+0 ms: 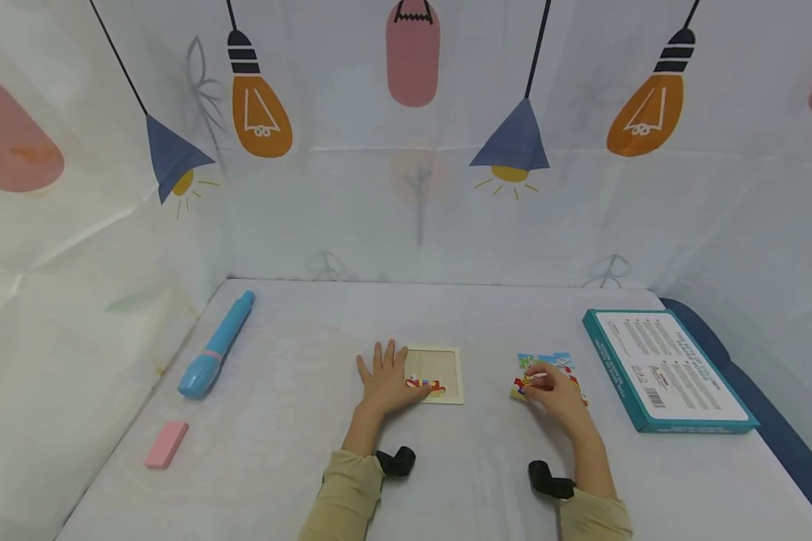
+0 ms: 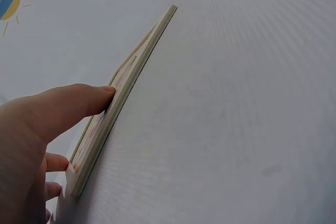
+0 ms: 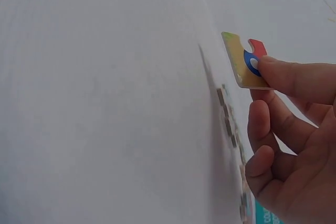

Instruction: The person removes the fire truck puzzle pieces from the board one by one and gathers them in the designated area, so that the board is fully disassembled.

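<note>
A shallow wooden puzzle tray (image 1: 449,368) lies on the table, a few coloured pieces (image 1: 419,384) fitted along its lower edge. My left hand (image 1: 383,389) rests on the tray's left side with fingers spread. In the left wrist view, its thumb (image 2: 79,103) presses down on the pieces inside. To the right, my right hand (image 1: 560,398) pinches a puzzle piece (image 3: 239,66) between thumb and fingers. That piece is yellow, red and blue, raised and tilted. Below it lie several joined or close-set puzzle pieces (image 1: 544,360), partly hidden by the hand.
A teal-edged box (image 1: 670,368) lies at the right, printed side up. At the left are a blue pen-like device (image 1: 216,346) and a pink eraser-like block (image 1: 166,444). White patterned fabric (image 1: 352,210) hangs behind the white-covered table (image 1: 277,338).
</note>
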`<state>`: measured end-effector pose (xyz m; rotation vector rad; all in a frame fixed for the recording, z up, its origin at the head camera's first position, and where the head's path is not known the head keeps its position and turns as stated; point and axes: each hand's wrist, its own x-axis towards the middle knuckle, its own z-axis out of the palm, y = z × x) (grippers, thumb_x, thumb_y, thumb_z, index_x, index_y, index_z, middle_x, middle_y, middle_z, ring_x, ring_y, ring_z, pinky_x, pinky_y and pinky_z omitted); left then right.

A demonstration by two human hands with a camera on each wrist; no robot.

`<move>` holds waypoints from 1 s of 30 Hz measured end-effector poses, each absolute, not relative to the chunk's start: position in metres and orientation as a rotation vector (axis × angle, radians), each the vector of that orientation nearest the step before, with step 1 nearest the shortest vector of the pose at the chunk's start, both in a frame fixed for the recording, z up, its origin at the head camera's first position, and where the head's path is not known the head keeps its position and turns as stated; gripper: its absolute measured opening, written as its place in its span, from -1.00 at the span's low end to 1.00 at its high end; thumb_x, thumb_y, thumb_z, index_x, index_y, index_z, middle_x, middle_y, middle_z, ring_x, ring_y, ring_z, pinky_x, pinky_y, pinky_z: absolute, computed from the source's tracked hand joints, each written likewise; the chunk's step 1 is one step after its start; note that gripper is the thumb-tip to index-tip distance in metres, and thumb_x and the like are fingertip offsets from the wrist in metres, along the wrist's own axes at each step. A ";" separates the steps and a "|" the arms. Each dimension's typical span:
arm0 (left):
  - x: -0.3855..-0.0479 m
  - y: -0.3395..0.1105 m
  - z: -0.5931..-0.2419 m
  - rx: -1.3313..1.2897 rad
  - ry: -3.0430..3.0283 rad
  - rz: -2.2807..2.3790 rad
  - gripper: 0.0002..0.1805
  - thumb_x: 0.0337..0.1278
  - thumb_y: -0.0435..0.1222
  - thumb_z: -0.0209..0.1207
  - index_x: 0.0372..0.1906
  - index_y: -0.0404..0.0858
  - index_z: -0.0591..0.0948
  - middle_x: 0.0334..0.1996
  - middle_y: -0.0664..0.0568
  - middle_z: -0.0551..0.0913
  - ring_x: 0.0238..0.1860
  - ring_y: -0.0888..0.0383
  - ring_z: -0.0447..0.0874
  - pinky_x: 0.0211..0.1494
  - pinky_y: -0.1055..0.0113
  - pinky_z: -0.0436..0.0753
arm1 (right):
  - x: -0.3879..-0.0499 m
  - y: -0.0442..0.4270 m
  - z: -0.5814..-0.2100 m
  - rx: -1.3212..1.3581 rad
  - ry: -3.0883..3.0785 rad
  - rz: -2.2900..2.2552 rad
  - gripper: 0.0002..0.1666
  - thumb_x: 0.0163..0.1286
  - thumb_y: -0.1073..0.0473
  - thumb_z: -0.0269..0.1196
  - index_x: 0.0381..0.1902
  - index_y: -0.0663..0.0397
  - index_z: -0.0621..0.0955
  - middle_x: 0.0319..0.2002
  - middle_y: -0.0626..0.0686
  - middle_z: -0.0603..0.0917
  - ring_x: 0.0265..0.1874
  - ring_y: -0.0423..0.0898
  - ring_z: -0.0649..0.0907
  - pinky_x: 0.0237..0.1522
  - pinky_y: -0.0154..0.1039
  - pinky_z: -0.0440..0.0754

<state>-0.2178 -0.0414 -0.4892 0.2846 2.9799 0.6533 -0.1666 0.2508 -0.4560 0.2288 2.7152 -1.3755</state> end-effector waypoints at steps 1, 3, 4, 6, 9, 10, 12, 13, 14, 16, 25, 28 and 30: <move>-0.218 -0.041 -0.489 0.285 2.978 0.653 0.01 -0.16 0.26 0.17 0.37 -0.23 0.21 0.42 -0.18 0.02 0.43 -0.18 -0.24 0.28 -0.30 -0.35 | -0.165 0.254 -0.456 0.239 2.721 -1.363 -0.68 0.24 0.25 0.22 -0.05 0.21 0.49 -0.21 0.16 0.61 -0.21 -0.02 0.55 -0.23 -0.25 0.48; -0.218 -0.041 -0.489 0.287 2.979 0.652 0.01 -0.16 0.26 0.17 0.37 -0.23 0.21 0.42 -0.18 0.02 0.43 -0.18 -0.24 0.28 -0.30 -0.34 | -0.161 0.261 -0.455 0.247 2.731 -1.350 -0.67 0.24 0.25 0.22 -0.05 0.22 0.48 -0.19 0.18 0.60 -0.19 0.01 0.55 -0.20 -0.21 0.50; -0.218 -0.041 -0.489 0.289 2.980 0.654 0.01 -0.17 0.26 0.17 0.37 -0.23 0.21 0.42 -0.18 0.02 0.43 -0.19 -0.24 0.28 -0.30 -0.34 | -0.158 0.264 -0.455 0.257 2.730 -1.340 -0.67 0.25 0.24 0.21 -0.04 0.21 0.48 -0.19 0.18 0.60 -0.18 0.02 0.54 -0.18 -0.20 0.50; -0.218 -0.041 -0.489 0.293 2.985 0.654 0.01 -0.17 0.26 0.18 0.37 -0.23 0.21 0.42 -0.18 0.03 0.43 -0.19 -0.23 0.28 -0.30 -0.33 | -0.154 0.270 -0.453 0.278 2.719 -1.327 -0.66 0.27 0.22 0.19 -0.02 0.20 0.46 -0.18 0.18 0.58 -0.17 0.03 0.52 -0.16 -0.18 0.49; -0.219 -0.041 -0.490 0.297 2.991 0.649 0.01 -0.17 0.25 0.18 0.36 -0.23 0.22 0.42 -0.18 0.03 0.43 -0.19 -0.22 0.28 -0.30 -0.32 | -0.148 0.280 -0.452 0.294 2.702 -1.313 -0.64 0.28 0.21 0.18 0.00 0.20 0.44 -0.19 0.17 0.56 -0.16 0.04 0.50 -0.14 -0.16 0.48; -0.219 -0.041 -0.490 0.298 2.992 0.649 0.00 -0.17 0.25 0.18 0.36 -0.23 0.22 0.42 -0.18 0.03 0.43 -0.19 -0.22 0.28 -0.30 -0.32 | -0.146 0.283 -0.452 0.303 2.697 -1.301 -0.63 0.28 0.21 0.18 0.01 0.20 0.43 -0.18 0.16 0.56 -0.15 0.03 0.49 -0.14 -0.17 0.47; -0.219 -0.041 -0.490 0.300 2.991 0.653 0.00 -0.17 0.25 0.18 0.37 -0.23 0.21 0.42 -0.18 0.03 0.43 -0.19 -0.22 0.28 -0.30 -0.33 | -0.142 0.290 -0.451 0.303 2.686 -1.287 -0.62 0.28 0.20 0.18 0.02 0.23 0.42 -0.19 0.16 0.56 -0.15 0.04 0.49 -0.15 -0.16 0.46; -0.219 -0.041 -0.490 0.300 2.990 0.656 0.00 -0.17 0.25 0.18 0.36 -0.23 0.22 0.42 -0.18 0.03 0.43 -0.19 -0.23 0.28 -0.30 -0.33 | -0.140 0.293 -0.451 0.311 2.683 -1.276 -0.61 0.28 0.19 0.18 0.02 0.23 0.42 -0.19 0.15 0.56 -0.15 0.04 0.49 -0.15 -0.16 0.46; -0.219 -0.041 -0.489 0.301 2.989 0.662 0.00 -0.17 0.25 0.18 0.36 -0.23 0.22 0.42 -0.18 0.03 0.43 -0.19 -0.23 0.28 -0.30 -0.33 | -0.138 0.296 -0.451 0.319 2.677 -1.269 -0.61 0.27 0.19 0.19 0.02 0.23 0.42 -0.19 0.15 0.56 -0.16 0.03 0.49 -0.15 -0.16 0.46; -0.218 -0.041 -0.489 0.299 2.984 0.667 0.00 -0.17 0.25 0.18 0.36 -0.23 0.22 0.42 -0.18 0.02 0.43 -0.19 -0.23 0.28 -0.30 -0.33 | -0.135 0.301 -0.451 0.340 2.660 -1.267 -0.59 0.27 0.18 0.19 0.02 0.25 0.42 -0.20 0.15 0.55 -0.16 0.03 0.48 -0.16 -0.18 0.45; -0.217 -0.041 -0.488 0.288 2.982 0.684 -0.02 -0.17 0.22 0.19 0.35 -0.23 0.24 0.41 -0.18 0.05 0.43 -0.19 -0.22 0.28 -0.30 -0.34 | -0.129 0.311 -0.452 0.438 2.608 -1.268 -0.57 0.25 0.20 0.21 0.02 0.31 0.43 -0.24 0.14 0.55 -0.20 0.02 0.49 -0.17 -0.18 0.45; -0.217 -0.041 -0.487 0.294 2.986 0.679 -0.02 -0.17 0.22 0.19 0.35 -0.24 0.24 0.41 -0.19 0.05 0.43 -0.20 -0.20 0.28 -0.30 -0.32 | -0.128 0.313 -0.453 0.446 2.620 -1.239 -0.58 0.24 0.21 0.20 0.00 0.34 0.44 -0.23 0.16 0.55 -0.21 0.02 0.50 -0.20 -0.19 0.45; -0.217 -0.041 -0.488 0.295 2.988 0.677 -0.01 -0.17 0.22 0.19 0.35 -0.24 0.24 0.41 -0.20 0.06 0.42 -0.21 -0.20 0.28 -0.31 -0.32 | -0.128 0.313 -0.453 0.453 2.642 -1.213 -0.59 0.23 0.23 0.20 -0.01 0.35 0.45 -0.23 0.17 0.54 -0.22 0.03 0.50 -0.22 -0.19 0.46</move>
